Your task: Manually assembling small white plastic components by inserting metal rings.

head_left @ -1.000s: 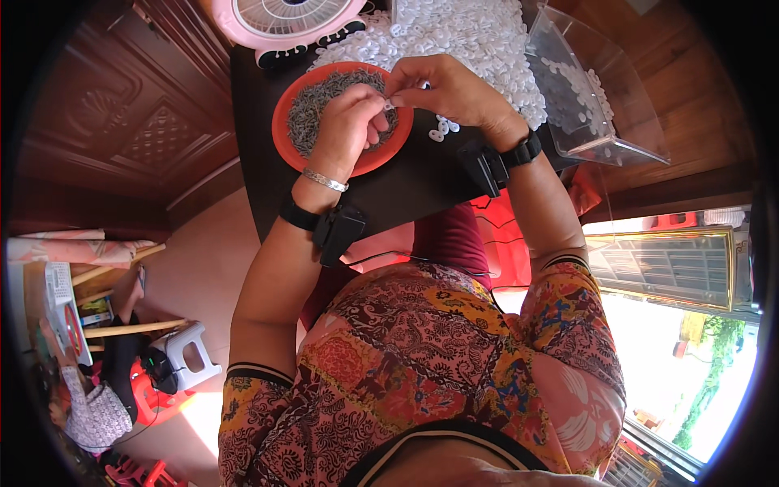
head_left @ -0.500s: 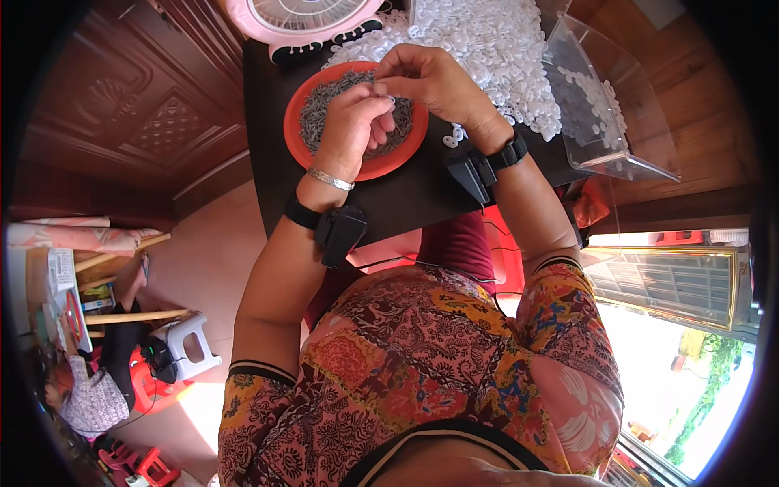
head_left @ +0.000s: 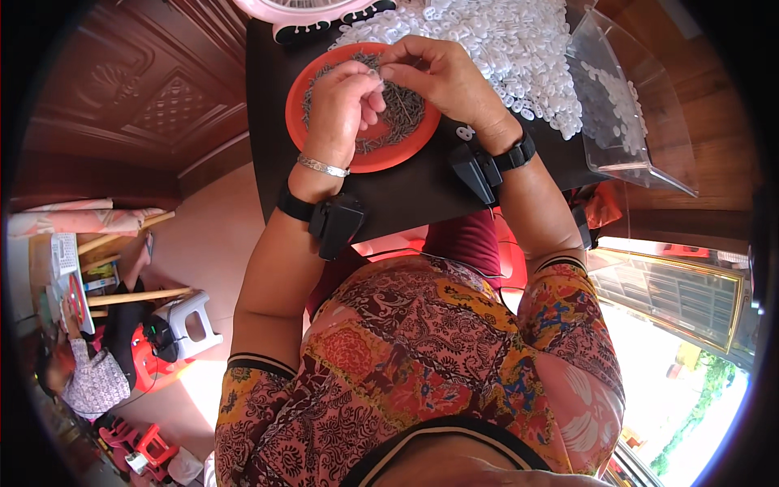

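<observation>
Both my hands meet over an orange plate heaped with thin grey nails or screws. My left hand is closed, its thumb and forefinger pinching what looks like a small white plastic piece, mostly covered by the fingertips. Against it, my right hand pinches with thumb and forefinger; whatever lies between them is too small to make out. A pile of white oval plastic pieces with holes spreads beyond my right hand. One or two loose pieces lie beside my right wrist.
A clear plastic bin with white pieces stands at the dark table's right side. The base of a pink fan is at the far edge. Another person sits at the left near stools.
The view has shifted slightly, with table and plate appearing higher. My fingertips stay together over the plate, my left hand turned a little; the white piece now shows less.
</observation>
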Available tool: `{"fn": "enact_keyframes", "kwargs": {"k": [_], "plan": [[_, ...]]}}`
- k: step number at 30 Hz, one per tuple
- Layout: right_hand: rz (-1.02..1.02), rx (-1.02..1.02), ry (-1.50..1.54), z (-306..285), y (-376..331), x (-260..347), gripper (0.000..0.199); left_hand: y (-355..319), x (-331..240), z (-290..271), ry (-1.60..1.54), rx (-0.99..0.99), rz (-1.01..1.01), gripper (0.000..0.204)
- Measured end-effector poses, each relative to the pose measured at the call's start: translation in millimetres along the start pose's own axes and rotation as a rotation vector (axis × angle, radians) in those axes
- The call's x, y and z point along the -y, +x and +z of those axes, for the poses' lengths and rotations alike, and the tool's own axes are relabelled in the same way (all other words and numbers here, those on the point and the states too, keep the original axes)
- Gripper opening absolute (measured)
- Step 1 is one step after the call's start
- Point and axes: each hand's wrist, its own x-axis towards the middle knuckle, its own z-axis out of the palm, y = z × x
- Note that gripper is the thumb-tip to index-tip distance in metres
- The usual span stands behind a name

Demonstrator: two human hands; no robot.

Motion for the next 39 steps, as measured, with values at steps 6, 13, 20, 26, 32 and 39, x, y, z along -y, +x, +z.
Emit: {"fn": "enact_keyframes", "kwargs": {"k": [6,13,20,26,32,39], "plan": [[-0.406,0.211,-0.664,11,-14,5,0.009,1,-3,-5,-0.096,-0.163,0.143,0.015],[-0.482,0.307,-0.922,22,-16,6,0.007,1,-6,-4,-0.09,-0.173,0.128,0.015],[-0.435,0.345,-1.105,31,-15,10,0.008,0,-4,-1,-0.098,-0.14,0.145,0.015],[-0.384,0.101,-0.631,17,-8,1,0.012,-8,-7,4,-0.137,-0.115,0.151,0.014],[-0.018,-0.022,-0.239,-3,-8,7,0.014,-12,-9,9,-0.135,-0.081,0.166,0.013],[-0.019,-0.075,0.271,-3,-4,-2,0.015,-12,-8,13,-0.095,-0.066,0.155,0.014]]}}
